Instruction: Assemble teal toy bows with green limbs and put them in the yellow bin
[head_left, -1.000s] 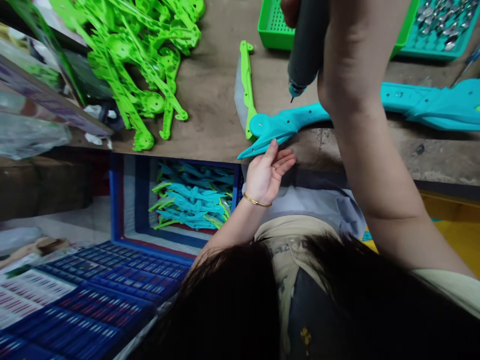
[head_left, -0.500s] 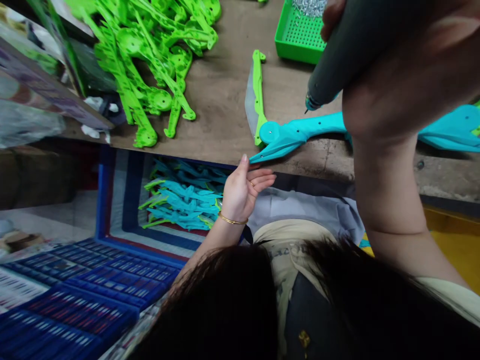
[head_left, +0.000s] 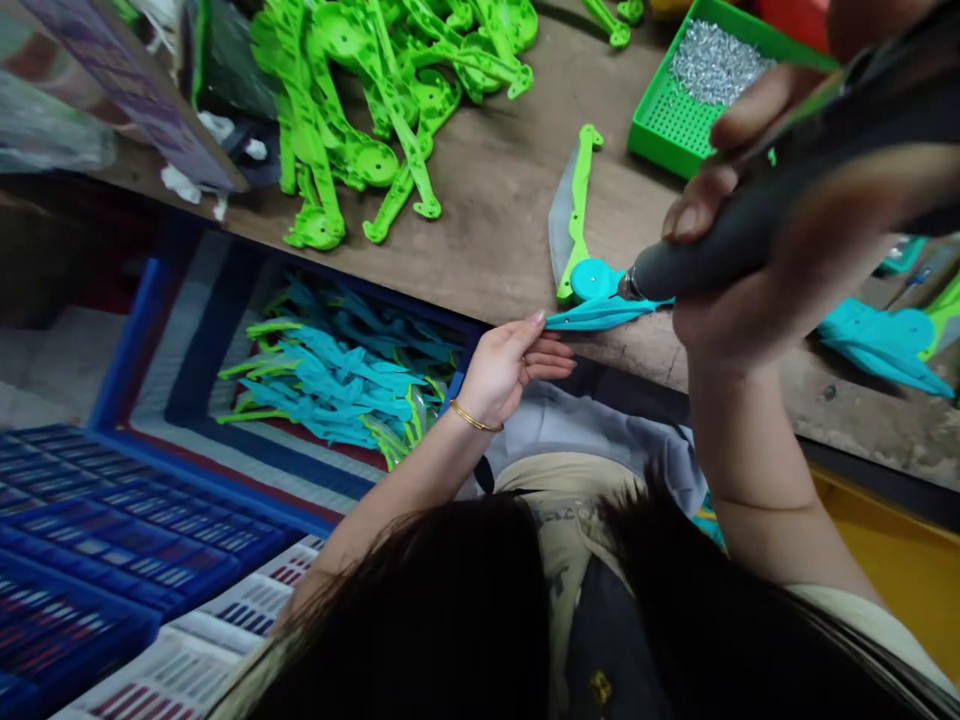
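My right hand [head_left: 750, 310] grips a dark electric screwdriver [head_left: 694, 262], tilted so its tip meets the blue handle. That handle belongs to a blue plastic piece [head_left: 596, 279] lying at the table's front edge, with a green arm [head_left: 579, 205] and a grey blade-like part [head_left: 562, 222] joined at its round end. My left hand [head_left: 502, 372] pinches the pointed blue end between thumb and fingers, the other fingers stretched underneath. My right hand and the screwdriver hide the far part of the handle.
Green plastic parts [head_left: 345, 110] lie heaped at the back left. A green tray [head_left: 660, 150] holds silver screws [head_left: 716, 65]. Below the table edge, a blue-rimmed crate [head_left: 124, 350] contains blue and green pieces [head_left: 330, 385]. Another blue piece [head_left: 877, 340] lies on the right.
The screwdriver has come down from above the blue handle onto it. My left hand stays at the pointed end. The whole view has shifted and turned.
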